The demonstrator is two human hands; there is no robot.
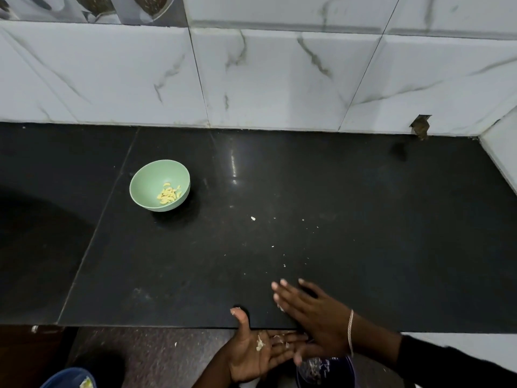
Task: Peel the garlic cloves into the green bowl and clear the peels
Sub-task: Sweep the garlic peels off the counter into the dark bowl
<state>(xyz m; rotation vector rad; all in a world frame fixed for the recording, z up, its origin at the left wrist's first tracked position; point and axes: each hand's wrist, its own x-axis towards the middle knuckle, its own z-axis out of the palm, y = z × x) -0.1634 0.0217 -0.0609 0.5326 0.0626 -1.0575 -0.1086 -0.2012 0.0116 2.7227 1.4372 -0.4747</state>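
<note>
— How are the hands placed?

— The left hand [257,351] is held open, palm up, just under the near edge of the counter [363,219], with the thumb raised over the edge. A few peel scraps [260,344] are carried in the palm and nothing is gripped. The right hand [313,312] is laid with straight fingers on the counter just above it, and nothing is held.

— How is the sweep best done?

— The right hand should be kept pressed to the stone and drawn toward the near edge, so that the scattered flecks [253,218] farther out are gathered in one pass and dropped into the waiting palm. A dark container [324,369] seems to be placed below the hands, though it is blurred.

— And the cloves?

— The garlic cloves [168,193] are seen peeled, pale yellow and curved, heaped in the green bowl [156,175]. The bowl is set at the far left, well apart from both hands.
</note>
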